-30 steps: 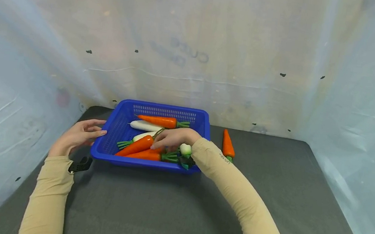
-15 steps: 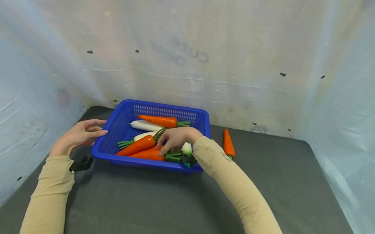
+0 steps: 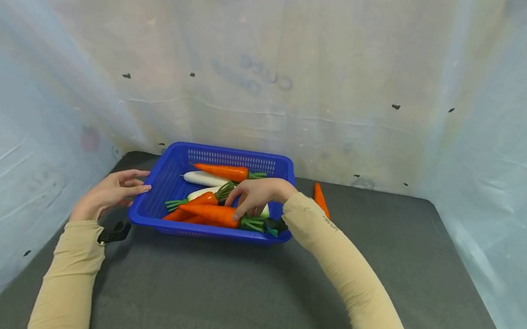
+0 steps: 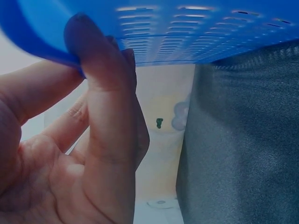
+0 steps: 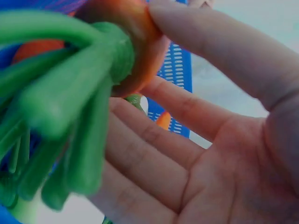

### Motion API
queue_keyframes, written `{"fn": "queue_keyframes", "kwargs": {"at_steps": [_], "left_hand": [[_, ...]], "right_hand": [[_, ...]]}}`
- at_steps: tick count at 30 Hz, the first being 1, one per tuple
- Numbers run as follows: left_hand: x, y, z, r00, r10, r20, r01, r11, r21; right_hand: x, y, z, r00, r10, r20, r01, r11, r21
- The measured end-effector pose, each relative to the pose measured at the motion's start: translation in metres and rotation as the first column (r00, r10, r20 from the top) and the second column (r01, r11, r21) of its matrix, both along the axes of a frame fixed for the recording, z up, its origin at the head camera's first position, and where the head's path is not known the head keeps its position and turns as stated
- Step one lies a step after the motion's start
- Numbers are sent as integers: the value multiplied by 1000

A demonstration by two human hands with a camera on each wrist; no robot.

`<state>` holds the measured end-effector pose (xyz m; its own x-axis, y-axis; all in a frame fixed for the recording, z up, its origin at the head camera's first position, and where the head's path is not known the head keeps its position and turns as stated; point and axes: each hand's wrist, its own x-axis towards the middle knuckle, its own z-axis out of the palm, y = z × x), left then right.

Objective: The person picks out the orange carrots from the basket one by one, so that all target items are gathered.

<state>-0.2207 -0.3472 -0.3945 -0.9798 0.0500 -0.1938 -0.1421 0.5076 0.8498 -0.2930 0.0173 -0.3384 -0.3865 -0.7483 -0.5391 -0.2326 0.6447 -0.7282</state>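
Observation:
My right hand [image 3: 255, 193] pinches an orange carrot [image 3: 208, 212] near its leafy end, inside the blue basket [image 3: 137, 209]. Up close in the right wrist view, thumb and index finger press the carrot's thick end [image 5: 142, 46], its green stems [image 5: 70, 98] pointing left. The held carrot lies above other carrots at the basket's front. With thumb and fingertips, my left hand [image 3: 114, 190] grips the basket's left rim; in the left wrist view the fingers [image 4: 110, 93] meet the blue wall. White radishes [image 3: 204, 178] and a rear carrot [image 3: 223, 171] lie in the basket.
One more carrot [image 3: 320, 199] lies on the dark grey table [image 3: 208, 289] to the basket's right, partly hidden by my right sleeve. Dark green leaves [image 3: 275, 226] show in the basket's front right corner. Pale plastic sheeting [image 3: 345, 141] stands behind and at both sides.
My right hand moves slightly right and takes hold of the front carrot, which rises a little and shifts right over the others. The left hand stays at the basket rim.

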Motion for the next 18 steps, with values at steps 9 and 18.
{"fn": "queue_keyframes", "kwargs": {"at_steps": [9,18], "left_hand": [[1,-1,-2,1000,18,-3,-18,1000,4],[5,3,-6,999,47,4,-48,997,54]], "right_hand": [[0,27,-1,989,-140,49,147,973,-175],[15,78,-13,915,-378,142,402,822,-403]]}}
